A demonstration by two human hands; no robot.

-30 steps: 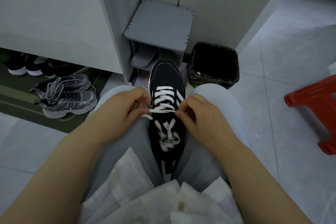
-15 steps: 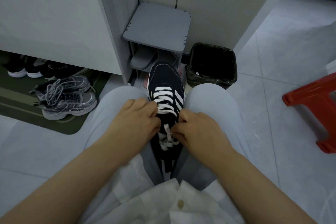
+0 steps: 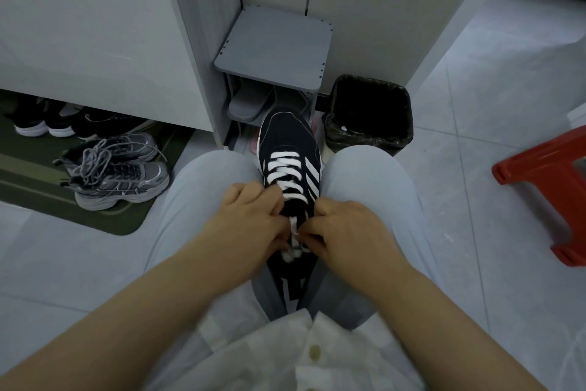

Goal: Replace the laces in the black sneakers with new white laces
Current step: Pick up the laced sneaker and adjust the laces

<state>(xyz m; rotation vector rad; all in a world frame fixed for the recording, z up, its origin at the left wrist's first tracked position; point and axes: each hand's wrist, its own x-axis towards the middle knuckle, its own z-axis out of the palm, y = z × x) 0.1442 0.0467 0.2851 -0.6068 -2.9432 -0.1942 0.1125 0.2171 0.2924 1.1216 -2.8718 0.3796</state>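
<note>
1. Both hands meet over the tongue of the shoe. The left hand (image 3: pixel 250 225) has its fingers curled in and pinches the white lace (image 3: pixel 294 233) from the shoe's left side.
2. The right hand (image 3: pixel 347 230) is curled the same way and pinches the same lace from the right side. Its fingertips nearly touch those of the left hand.
3. The black sneaker (image 3: pixel 290 140) is wedged upright between the person's two legs in pale trousers (image 3: pixel 371 187). Its toe points away towards the grey shoe rack (image 3: pixel 272 48), and its heel is down near the hem of a white shirt (image 3: pixel 285 355).
4. White lace runs in flat bars across the front eyelets. Nearer the hands it bunches into a loose tangle, and just how it is threaded there is hidden by the fingers.
5. White stripes mark the sneaker's right flank.
6. On the floor, a black-lined bin (image 3: pixel 371 111) stands just right of the shoe rack, beyond the right knee.
7. A grey slipper (image 3: pixel 245 105) lies on a lower shelf of the rack.
8. At the right edge of the floor stands a red stool (image 3: pixel 545 178).
9. To the left, a pair of silver trainers (image 3: pixel 117 170) rests on a dark green mat (image 3: pixel 123 225). Dark shoes with white soles (image 3: pixel 31 125) sit under the cabinet behind them.
</note>
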